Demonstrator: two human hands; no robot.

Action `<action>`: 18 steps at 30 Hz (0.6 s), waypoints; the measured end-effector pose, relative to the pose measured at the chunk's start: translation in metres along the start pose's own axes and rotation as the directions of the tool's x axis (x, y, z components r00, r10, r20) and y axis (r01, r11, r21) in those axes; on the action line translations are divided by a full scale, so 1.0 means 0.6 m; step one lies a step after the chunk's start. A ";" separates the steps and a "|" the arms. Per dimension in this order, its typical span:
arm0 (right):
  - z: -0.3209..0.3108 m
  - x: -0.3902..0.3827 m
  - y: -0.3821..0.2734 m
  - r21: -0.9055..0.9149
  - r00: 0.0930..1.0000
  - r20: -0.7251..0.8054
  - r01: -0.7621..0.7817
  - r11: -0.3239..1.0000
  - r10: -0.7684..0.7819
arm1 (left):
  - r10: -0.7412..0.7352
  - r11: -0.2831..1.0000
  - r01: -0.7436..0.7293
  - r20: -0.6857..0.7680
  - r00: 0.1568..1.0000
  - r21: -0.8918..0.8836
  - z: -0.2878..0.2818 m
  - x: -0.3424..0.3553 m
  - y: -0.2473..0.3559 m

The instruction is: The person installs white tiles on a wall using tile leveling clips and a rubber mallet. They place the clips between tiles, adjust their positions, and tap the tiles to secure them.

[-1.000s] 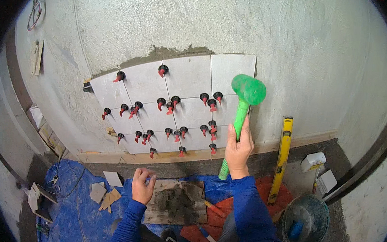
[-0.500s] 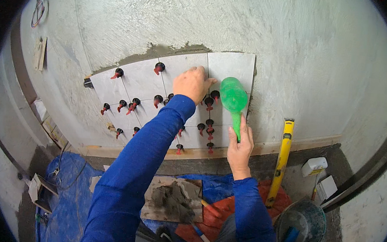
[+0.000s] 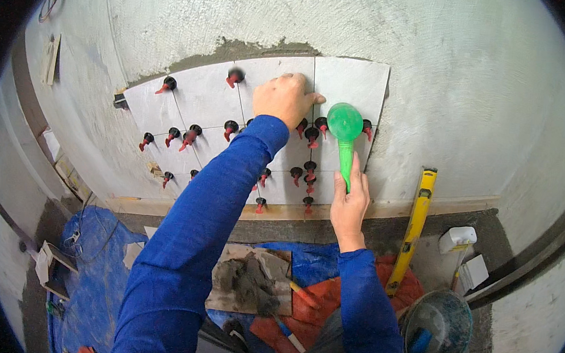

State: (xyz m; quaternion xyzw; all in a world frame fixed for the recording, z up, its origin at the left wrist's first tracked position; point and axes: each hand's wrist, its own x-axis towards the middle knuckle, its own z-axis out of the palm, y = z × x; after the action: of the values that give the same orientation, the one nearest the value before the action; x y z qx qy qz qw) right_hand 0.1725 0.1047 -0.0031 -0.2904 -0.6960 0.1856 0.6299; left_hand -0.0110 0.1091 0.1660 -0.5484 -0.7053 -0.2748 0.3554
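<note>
Pale grey tiles cover a patch of the wall in rows, with black-and-red tile levelers along their joints. My left hand presses against the upper tiles beside a vertical joint. Its fingers are curled in and the thumb points right; anything inside them is hidden. In my right hand is the handle of a green mallet. The mallet's rounded head is in front of the right-hand tile column; I cannot tell whether it touches. Next to it sits another leveler at the tile edge.
A yellow spirit level leans upright at right. Below it stands a dark bucket with a blue item inside. Grey mortar lies on a board over blue and orange sheets. A white container is by the right wall.
The view has shifted slightly, with the tiles higher in it. The mallet head has turned and moved a little left across the tile, uncovering a leveler at the right edge. My left hand stays in place.
</note>
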 end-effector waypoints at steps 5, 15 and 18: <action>0.008 -0.006 -0.004 -0.043 0.999 -0.035 -0.015 0.999 0.013 | 0.010 1.000 -0.010 -0.031 0.999 -0.001 0.008 0.000 -0.006; 0.011 0.006 0.010 -0.094 1.000 -0.021 -0.016 0.995 0.014 | 0.029 0.999 -0.030 -0.100 0.995 -0.012 0.015 -0.003 -0.007; -0.003 0.006 0.008 -0.110 0.999 0.012 -0.044 0.993 0.046 | 0.042 0.998 -0.047 -0.103 0.994 -0.047 0.017 -0.002 -0.010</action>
State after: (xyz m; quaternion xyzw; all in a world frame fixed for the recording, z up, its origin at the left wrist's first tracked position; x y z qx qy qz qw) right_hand 0.1747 0.1103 -0.0032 -0.3389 -0.7029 0.1631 0.6037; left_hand -0.0185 0.1150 0.1586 -0.5579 -0.6669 -0.3117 0.3832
